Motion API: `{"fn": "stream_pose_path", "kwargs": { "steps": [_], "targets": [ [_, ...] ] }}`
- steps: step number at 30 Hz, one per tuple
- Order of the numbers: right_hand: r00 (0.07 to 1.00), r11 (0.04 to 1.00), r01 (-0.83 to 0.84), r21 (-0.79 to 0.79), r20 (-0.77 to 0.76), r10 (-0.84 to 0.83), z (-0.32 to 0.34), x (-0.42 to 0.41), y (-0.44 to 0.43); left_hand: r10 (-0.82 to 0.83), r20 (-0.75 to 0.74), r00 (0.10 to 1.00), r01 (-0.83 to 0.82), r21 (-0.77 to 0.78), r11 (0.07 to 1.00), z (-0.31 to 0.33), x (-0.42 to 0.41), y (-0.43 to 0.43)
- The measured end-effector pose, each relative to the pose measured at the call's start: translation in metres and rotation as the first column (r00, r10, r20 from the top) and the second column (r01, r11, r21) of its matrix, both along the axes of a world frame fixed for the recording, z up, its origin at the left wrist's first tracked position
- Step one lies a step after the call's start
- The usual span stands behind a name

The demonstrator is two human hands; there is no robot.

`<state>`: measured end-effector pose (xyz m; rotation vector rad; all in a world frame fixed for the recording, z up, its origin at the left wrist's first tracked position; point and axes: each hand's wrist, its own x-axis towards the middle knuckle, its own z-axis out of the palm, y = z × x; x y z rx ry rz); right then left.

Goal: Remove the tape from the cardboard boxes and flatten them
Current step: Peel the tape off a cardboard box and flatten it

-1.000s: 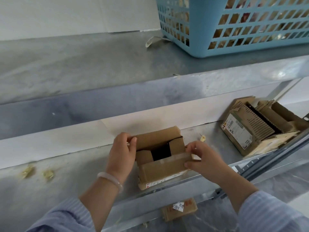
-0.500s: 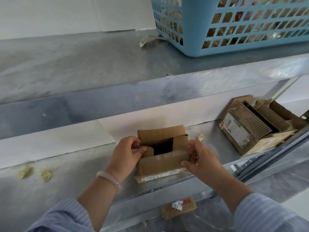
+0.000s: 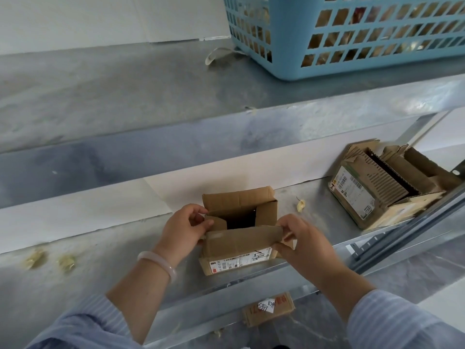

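A small brown cardboard box stands on the lower metal shelf with its top flaps open and a white label on its front side. My left hand holds the box's left end, fingers curled round the left flap. My right hand pinches the right end of the front flap. A larger opened cardboard box with a white label lies tilted at the right of the same shelf.
A blue plastic basket stands on the upper shelf at the back right, a strip of tape beside it. Crumpled tape bits lie on the lower shelf at left. A flat cardboard piece lies on the floor below.
The box has shifted slightly toward me and to the left. Both hands kept hold of its ends, the right hand sliding to the front flap's right corner.
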<state>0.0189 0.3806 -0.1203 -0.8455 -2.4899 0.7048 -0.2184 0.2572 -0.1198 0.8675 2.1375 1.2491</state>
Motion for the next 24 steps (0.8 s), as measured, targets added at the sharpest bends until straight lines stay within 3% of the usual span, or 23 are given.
{"fn": "stream_pose_path", "kwargs": {
  "steps": [4, 10, 15, 17, 19, 21, 24],
  "targets": [
    [1.0, 0.997, 0.0, 0.083, -0.021, 0.002, -0.006, 0.002, -0.001, -0.011, -0.067, 0.998, 0.012, 0.007, 1.0, 0.0, 0.004, -0.001],
    [0.996, 0.989, 0.03, -0.142, 0.089, -0.017, 0.002, -0.005, 0.004, -0.091, 0.138, 0.986, 0.083, 0.059, 0.995, 0.002, -0.003, -0.011],
    [0.988, 0.984, 0.105, -0.145, 0.13, -0.086, 0.009, -0.013, 0.003, -0.231, 0.109, 0.967, 0.219, 0.114, 0.969, -0.005, -0.005, -0.031],
    [0.973, 0.987, 0.119, -0.104, 0.209, -0.095, 0.011, -0.018, 0.001, -0.265, 0.046, 0.963, 0.259, 0.1, 0.961, -0.008, -0.009, -0.034],
    [0.973, 0.996, 0.074, 0.04, 0.218, -0.081, 0.014, -0.024, -0.002, -0.27, -0.027, 0.962, 0.272, 0.074, 0.96, -0.009, -0.012, -0.035],
    [0.986, 0.979, -0.054, 0.195, 0.166, 0.021, 0.015, -0.034, -0.008, -0.253, -0.047, 0.966, 0.256, 0.068, 0.964, -0.01, -0.012, -0.032],
    [0.959, 0.948, -0.214, 0.237, 0.233, 0.159, 0.012, -0.055, -0.021, -0.24, -0.064, 0.969, 0.244, 0.067, 0.967, -0.01, -0.012, -0.029]
  ]
}}
